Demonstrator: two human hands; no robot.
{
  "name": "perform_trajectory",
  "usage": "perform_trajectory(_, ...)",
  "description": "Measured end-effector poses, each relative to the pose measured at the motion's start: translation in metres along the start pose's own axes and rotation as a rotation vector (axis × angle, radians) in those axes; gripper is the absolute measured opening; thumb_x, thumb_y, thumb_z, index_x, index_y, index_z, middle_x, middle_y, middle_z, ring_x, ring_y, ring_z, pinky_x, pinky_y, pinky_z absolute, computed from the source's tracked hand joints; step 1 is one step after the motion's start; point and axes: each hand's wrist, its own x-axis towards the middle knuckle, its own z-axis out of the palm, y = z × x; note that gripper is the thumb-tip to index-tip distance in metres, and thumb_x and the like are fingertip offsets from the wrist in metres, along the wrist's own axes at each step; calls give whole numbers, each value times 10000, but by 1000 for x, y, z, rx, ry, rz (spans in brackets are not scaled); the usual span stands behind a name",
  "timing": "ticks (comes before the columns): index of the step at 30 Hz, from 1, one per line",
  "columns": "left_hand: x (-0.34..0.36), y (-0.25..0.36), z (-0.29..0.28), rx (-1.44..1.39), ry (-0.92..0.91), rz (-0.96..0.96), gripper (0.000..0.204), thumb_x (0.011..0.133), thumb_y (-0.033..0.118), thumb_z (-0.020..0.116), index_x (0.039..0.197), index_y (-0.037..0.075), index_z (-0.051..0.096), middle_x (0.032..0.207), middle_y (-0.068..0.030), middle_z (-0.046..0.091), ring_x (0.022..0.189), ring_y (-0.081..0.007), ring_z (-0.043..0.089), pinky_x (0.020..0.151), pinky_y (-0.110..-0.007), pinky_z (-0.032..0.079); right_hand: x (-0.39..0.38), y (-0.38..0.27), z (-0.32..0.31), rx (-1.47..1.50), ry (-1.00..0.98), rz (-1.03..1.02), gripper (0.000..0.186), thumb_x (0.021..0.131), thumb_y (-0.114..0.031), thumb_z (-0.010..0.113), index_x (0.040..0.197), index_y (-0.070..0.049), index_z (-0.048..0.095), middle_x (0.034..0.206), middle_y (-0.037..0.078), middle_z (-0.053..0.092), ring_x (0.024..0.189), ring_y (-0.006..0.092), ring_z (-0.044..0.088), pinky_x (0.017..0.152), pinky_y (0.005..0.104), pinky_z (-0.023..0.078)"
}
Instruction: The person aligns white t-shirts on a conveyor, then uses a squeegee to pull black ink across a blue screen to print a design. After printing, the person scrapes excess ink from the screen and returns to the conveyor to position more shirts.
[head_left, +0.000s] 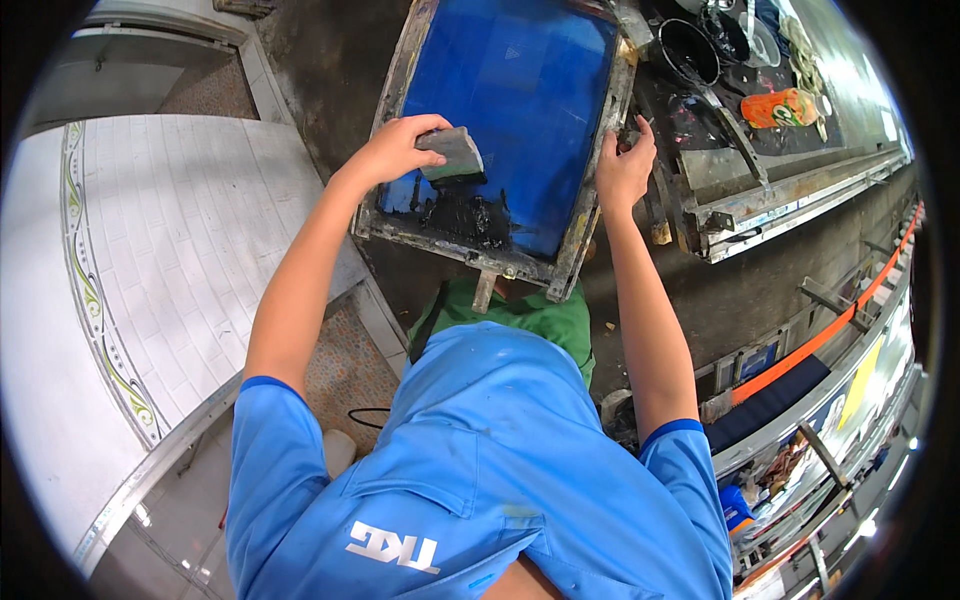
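In front of me lies a silk-screen frame (598, 165) with a blue mesh (510, 85). My left hand (392, 152) is closed on a grey squeegee (452, 152), whose lower edge is dark with ink. It is tilted over the near left part of the mesh. Below it, thick black ink (470, 218) is smeared along the near end of the mesh. My right hand (624, 172) grips the right side of the frame, thumb on the inner side and fingers on the outer side. A small dark part shows between its fingertips.
White tiled panels (190, 220) are at my left. On the right, a worktop carries a black ink bucket (688, 52), an orange-labelled bottle (782, 108) and a rag (805, 60). A metal rail (800, 190) edges it. An orange strip (830, 338) runs further right.
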Motion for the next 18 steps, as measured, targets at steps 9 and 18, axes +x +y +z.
perform_trajectory(9, 42, 1, 47, 243, -452, 23, 517, 740, 183, 869, 1200, 29, 691, 1068, -88, 741, 963, -187, 679, 864, -370, 540, -2, 2, 7, -59, 61, -54, 587, 871, -301, 716, 1401, -159, 505, 1314, 161, 558, 1203, 373, 568, 949, 500, 497)
perform_trajectory(18, 46, -3, -4, 16, -458, -47, 452, 746, 50, 835, 1175, 2, 699, 1024, -42, 740, 947, -137, 657, 839, -327, 536, -4, 2, -1, 2, 0, -44, 586, 878, -294, 698, 1409, -142, 501, 1309, 164, 549, 1211, 370, 556, 955, 493, 496)
